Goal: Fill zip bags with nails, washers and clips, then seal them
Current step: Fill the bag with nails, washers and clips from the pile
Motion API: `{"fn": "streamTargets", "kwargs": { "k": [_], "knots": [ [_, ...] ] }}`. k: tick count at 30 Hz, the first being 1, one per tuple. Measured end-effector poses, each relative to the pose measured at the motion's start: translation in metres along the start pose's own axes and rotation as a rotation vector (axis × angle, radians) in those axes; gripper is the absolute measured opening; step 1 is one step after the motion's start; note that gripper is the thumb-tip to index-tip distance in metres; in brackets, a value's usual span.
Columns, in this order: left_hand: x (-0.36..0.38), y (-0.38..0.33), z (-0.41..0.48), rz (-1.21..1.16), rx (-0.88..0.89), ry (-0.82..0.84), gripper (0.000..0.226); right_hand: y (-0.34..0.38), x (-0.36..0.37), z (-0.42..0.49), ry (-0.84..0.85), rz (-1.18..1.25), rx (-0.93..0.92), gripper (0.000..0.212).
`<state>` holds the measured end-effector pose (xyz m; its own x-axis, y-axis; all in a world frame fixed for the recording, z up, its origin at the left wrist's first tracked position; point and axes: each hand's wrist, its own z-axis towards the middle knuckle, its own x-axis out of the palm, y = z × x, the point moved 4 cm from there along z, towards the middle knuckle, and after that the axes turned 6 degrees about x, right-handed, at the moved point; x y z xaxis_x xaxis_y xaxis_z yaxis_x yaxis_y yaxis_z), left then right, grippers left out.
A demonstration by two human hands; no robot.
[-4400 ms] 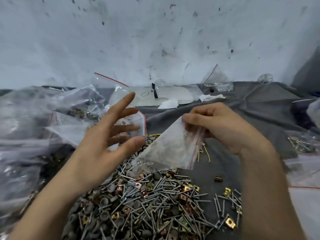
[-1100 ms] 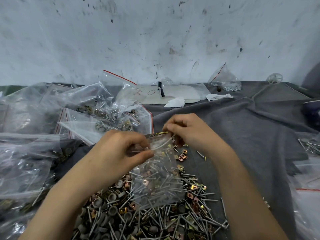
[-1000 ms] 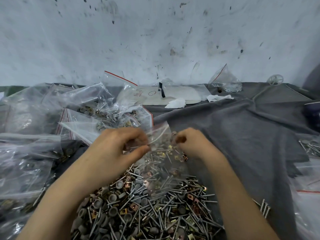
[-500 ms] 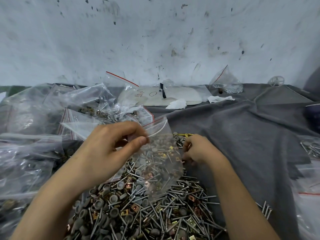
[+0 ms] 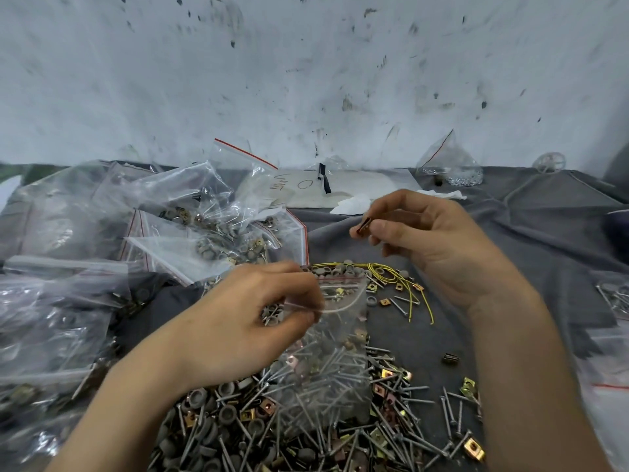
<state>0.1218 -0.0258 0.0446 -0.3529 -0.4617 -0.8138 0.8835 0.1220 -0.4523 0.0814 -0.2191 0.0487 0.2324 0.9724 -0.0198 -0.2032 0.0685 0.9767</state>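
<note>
Head view.
- Zip bag (image 5: 326, 376): clear, partly filled with nails, hanging over the loose pile (image 5: 238, 427) of nails, grey washers and brass clips.
- Left hand (image 5: 245, 321): fingers and thumb curling in, pinching the bag's top edge, mouth gaping.
- Right hand (image 5: 432, 243): thumb and forefinger pinching one small clip (image 5: 365, 223), hovering above the mouth, apart from it.
- Grey cloth (image 5: 527, 233): lying under everything.
- Filled bags (image 5: 204, 229): lying heaped at left.
- Yellow wire (image 5: 391, 277): lying beside the mouth.

Soft even light, faint shadows, glare on plastic, blurred curved edges
</note>
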Motion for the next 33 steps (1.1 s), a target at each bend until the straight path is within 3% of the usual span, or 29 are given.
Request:
{"fn": "streamTargets", "kwargs": {
  "k": [6, 8, 10, 14, 17, 21, 25, 29, 33],
  "knots": [
    [-0.001, -0.01, 0.002, 0.03, 0.062, -0.1, 0.01, 0.016, 0.014, -0.009, 0.148, -0.04, -0.086, 0.011],
    [-0.002, -0.013, 0.002, 0.046, 0.086, -0.128, 0.017, 0.017, 0.017, -0.011, 0.165, -0.151, -0.067, 0.009],
    [-0.004, -0.013, 0.002, 0.048, 0.094, -0.146, 0.021, 0.017, 0.018, -0.011, 0.15, -0.237, -0.045, 0.013],
    [-0.008, -0.009, 0.001, 0.056, 0.088, -0.187, 0.022, 0.01, 0.011, -0.001, -0.011, -0.158, -0.035, 0.013],
    [-0.011, -0.006, 0.0, 0.049, 0.071, -0.237, 0.02, -0.024, -0.001, 0.013, -0.125, -0.423, 0.135, 0.019],
    [-0.015, -0.005, -0.001, 0.059, 0.081, -0.289, 0.021, -0.086, 0.002, 0.023, 0.024, -0.927, 0.453, 0.015],
    [-0.017, -0.004, -0.002, 0.063, 0.083, -0.299, 0.022, -0.112, 0.013, 0.027, 0.087, -1.096, 0.512, 0.017],
    [-0.018, -0.001, -0.002, 0.067, 0.075, -0.3, 0.023, -0.114, 0.012, 0.03, 0.056, -1.113, 0.474, 0.017],
    [-0.017, -0.001, -0.002, 0.082, 0.082, -0.301, 0.021, -0.101, 0.008, 0.029, -0.012, -0.949, 0.393, 0.015]
  ]
}}
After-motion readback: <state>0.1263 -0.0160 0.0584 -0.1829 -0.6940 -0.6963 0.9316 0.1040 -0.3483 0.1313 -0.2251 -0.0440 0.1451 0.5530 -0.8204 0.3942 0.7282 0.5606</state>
